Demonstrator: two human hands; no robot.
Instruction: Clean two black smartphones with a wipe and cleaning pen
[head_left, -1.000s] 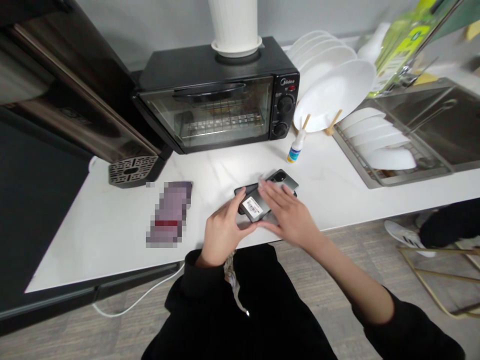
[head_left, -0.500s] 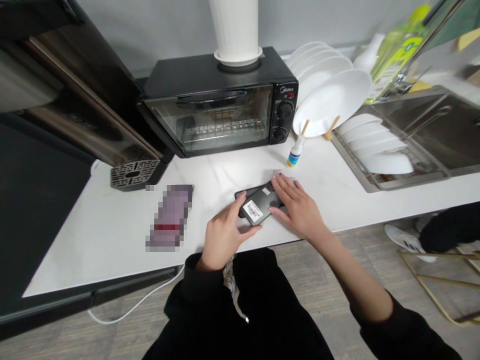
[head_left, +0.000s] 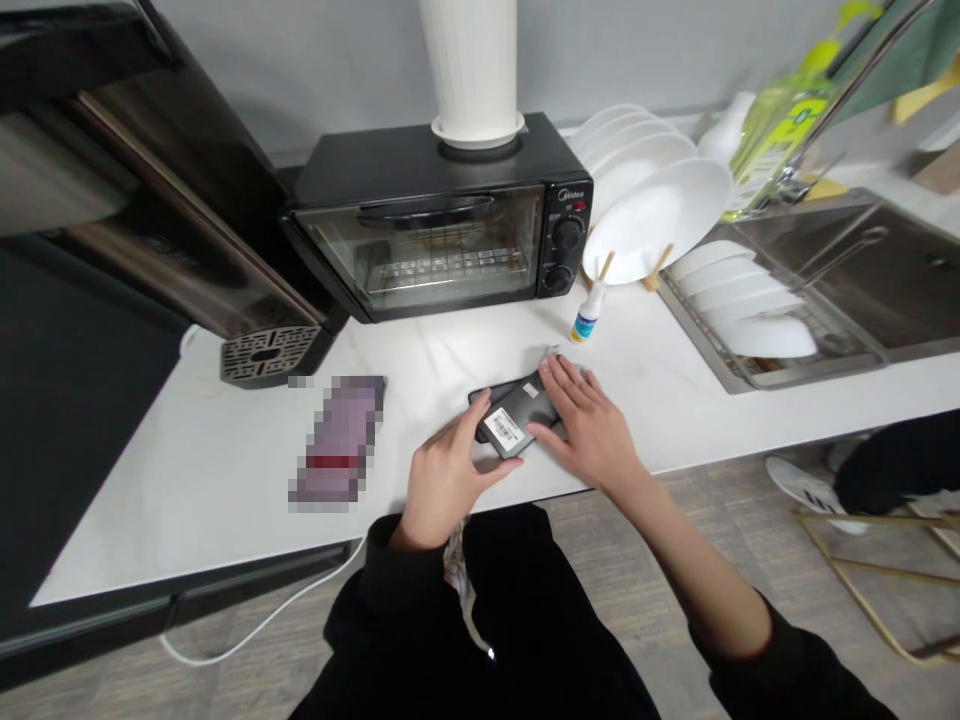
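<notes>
A dark grey phone (head_left: 519, 408) with a white barcode label lies slanted on the counter, over a flat black object (head_left: 491, 390), perhaps a case. The phone's lower left end is held between the thumb and fingers of my left hand (head_left: 450, 470). My right hand (head_left: 592, 425) lies over its upper right end, fingers bent down on it and thumb along the near edge. Something small and greyish (head_left: 551, 354) shows by those fingertips, too unclear to name. Beyond the hands stands a small white bottle (head_left: 586, 314) with a blue and yellow label.
A pixelated purplish rectangle (head_left: 341, 440) lies on the white counter (head_left: 225, 480). Behind are a black toaster oven (head_left: 450, 250), a white pot (head_left: 476, 70) and a dark drip-tray machine (head_left: 270, 350). Racked plates (head_left: 660, 220) and the sink (head_left: 862, 290) are right. Another person's shoe (head_left: 814, 495) shows below.
The view has shifted slightly. Both hands keep their places on the phone, and the right thumb sits a little nearer the label.
</notes>
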